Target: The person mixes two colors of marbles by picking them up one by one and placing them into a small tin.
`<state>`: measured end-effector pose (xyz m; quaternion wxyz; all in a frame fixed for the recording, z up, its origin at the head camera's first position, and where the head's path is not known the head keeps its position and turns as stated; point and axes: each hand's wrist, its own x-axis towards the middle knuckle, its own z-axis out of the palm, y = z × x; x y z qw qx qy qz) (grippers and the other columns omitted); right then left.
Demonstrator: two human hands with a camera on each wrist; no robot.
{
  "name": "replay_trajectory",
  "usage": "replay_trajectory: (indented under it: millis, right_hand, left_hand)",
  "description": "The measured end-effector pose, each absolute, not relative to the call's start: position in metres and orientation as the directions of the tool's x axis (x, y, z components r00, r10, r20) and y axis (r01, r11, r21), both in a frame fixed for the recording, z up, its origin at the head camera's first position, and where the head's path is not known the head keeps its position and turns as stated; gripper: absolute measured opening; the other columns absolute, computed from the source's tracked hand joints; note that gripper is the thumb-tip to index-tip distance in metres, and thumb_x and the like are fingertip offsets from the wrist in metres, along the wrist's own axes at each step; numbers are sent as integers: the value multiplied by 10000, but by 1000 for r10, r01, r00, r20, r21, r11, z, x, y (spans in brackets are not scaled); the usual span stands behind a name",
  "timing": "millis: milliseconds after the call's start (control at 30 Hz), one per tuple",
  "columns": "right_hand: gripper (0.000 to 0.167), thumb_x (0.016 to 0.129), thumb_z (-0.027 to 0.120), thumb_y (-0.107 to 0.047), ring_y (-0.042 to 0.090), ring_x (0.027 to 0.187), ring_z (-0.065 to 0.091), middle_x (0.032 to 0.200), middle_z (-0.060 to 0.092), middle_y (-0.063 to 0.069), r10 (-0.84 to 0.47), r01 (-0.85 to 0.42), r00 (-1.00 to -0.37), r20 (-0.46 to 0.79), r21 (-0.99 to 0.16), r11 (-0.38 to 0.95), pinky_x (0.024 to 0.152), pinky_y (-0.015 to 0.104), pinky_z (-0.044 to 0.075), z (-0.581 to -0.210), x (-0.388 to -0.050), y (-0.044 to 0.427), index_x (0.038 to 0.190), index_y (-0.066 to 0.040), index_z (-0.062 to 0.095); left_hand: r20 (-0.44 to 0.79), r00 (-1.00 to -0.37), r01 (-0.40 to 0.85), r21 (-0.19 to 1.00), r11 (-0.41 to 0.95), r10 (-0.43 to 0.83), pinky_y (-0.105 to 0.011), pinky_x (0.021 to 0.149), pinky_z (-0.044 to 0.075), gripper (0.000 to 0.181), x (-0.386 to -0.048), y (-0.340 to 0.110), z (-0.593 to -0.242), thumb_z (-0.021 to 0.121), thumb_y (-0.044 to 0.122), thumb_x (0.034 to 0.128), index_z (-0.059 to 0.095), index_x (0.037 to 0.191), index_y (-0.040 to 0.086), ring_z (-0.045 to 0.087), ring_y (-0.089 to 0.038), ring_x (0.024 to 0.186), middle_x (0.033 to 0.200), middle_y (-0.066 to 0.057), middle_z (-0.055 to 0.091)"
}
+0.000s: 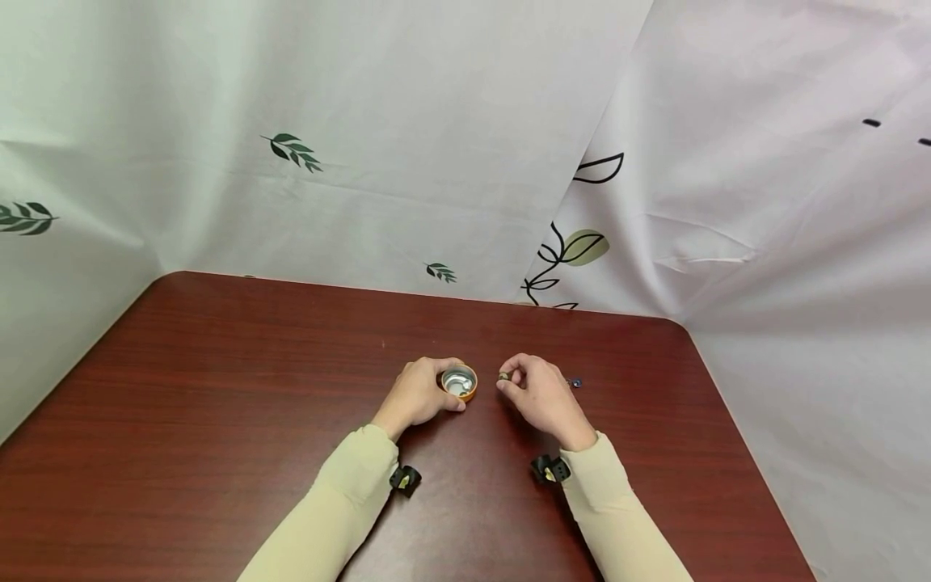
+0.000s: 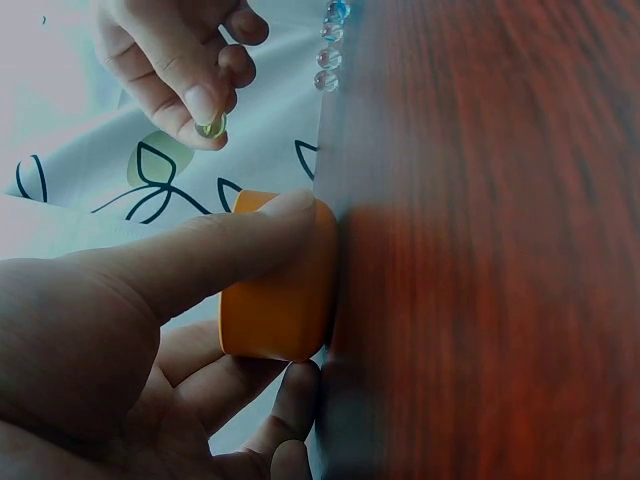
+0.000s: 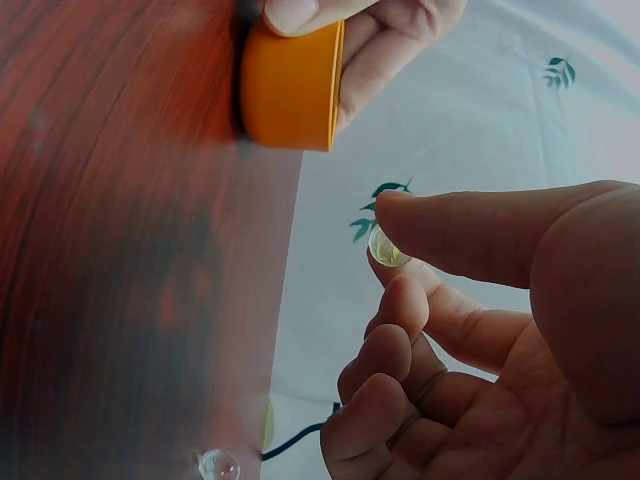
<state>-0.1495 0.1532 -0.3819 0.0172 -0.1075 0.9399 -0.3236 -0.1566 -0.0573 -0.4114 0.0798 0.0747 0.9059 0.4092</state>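
A small round orange tin (image 1: 469,396) with a silvery inside stands on the table, and my left hand (image 1: 419,394) grips it round the side, thumb and fingers on opposite walls. Something small lies inside the tin in the head view. My right hand (image 1: 545,396), just right of the tin and above the table, pinches a clear yellow-green marble (image 3: 386,247) between thumb and index finger. In the left wrist view the orange wall (image 2: 275,300) shows under my left thumb.
Several clear and bluish marbles (image 2: 327,80) lie on the dark red wooden table (image 1: 218,404), beyond my right hand; one clear marble (image 3: 219,465) shows in the right wrist view. White cloth with leaf prints (image 1: 407,162) hangs behind the table and at its sides.
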Motion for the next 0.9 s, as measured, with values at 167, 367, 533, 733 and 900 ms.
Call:
replay_trajectory:
  millis: [167,367,533,733,900]
  right_hand:
    - [62,914,742,-148,130,698,506,789,547,-35,-220,-204,-974,49,-609,766,673,320,425,-382,-149,148,941,-144,687]
    - [72,904,752,-136,123,707,509,784,549,-40,-248,-245,-965,80,-605,758,686,322,435,-383,-148,141,941,-128,690]
    - [66,904,750,-134,121,705,510,781,550,-46,-270,-267,-959,89,-607,749,684,321,440,-383,-148,133,935,-129,692]
    - [54,912,738,-132,121,696,504,780,547,-48,-298,-290,-950,91,-612,736,671,312,435,-385,-149,123,942,-116,696]
    - [69,925,718,-131,125,700,502,792,551,-42,-315,-293,-946,77,-620,728,667,298,435,-387,-150,115,979,-95,697]
  left_hand:
    - [-86,-976,67,754,654,198,-408,893,485,543,-157,-57,-412,913,165,717,729,1220,257,611,-232,1037,1062,6,713]
    - [-65,-977,87,750,655,204,-409,884,487,575,-157,-58,-412,921,165,703,727,1241,216,623,-233,1028,1065,-3,723]
    - [-62,-976,90,756,648,209,-389,843,494,547,-157,-58,-412,925,167,705,734,1214,219,627,-193,954,1024,8,725]
    - [-51,-973,109,757,644,225,-363,789,493,498,-157,-58,-413,918,167,720,742,1182,228,615,-162,872,998,13,721]
    - [-72,-972,88,768,634,222,-334,734,489,507,-157,-59,-412,906,170,741,731,1215,224,595,-152,814,978,7,711]
